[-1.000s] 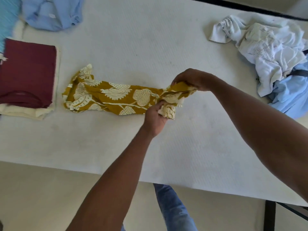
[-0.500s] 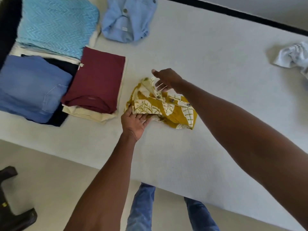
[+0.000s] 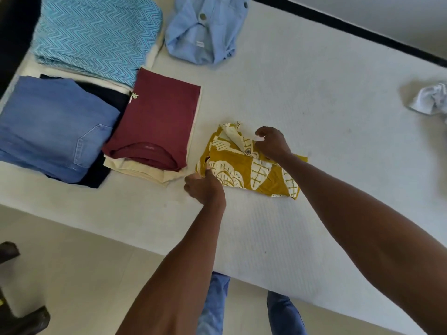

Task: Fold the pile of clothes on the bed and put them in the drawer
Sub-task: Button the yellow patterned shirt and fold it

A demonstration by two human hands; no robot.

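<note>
The mustard shirt (image 3: pixel 249 165) is lying folded into a compact bundle near the middle of the bed (image 3: pixel 314 105), just right of the maroon pile; the left hand (image 3: pixel 205 187) is pinching its near-left corner and the right hand (image 3: pixel 272 142) is curling its fingers on the collar edge, apparently tidying the last fold. To the left, folded pieces are already sitting in stacks: the maroon top (image 3: pixel 157 119), the jeans (image 3: pixel 53 126) and the teal cloth (image 3: pixel 96 35). Judging from this, much is done, yet the blue shirt (image 3: pixel 205 27) at the far edge is lying crumpled, white clothes (image 3: pixel 430 99) are waiting at far right, and no drawer is showing.
</note>
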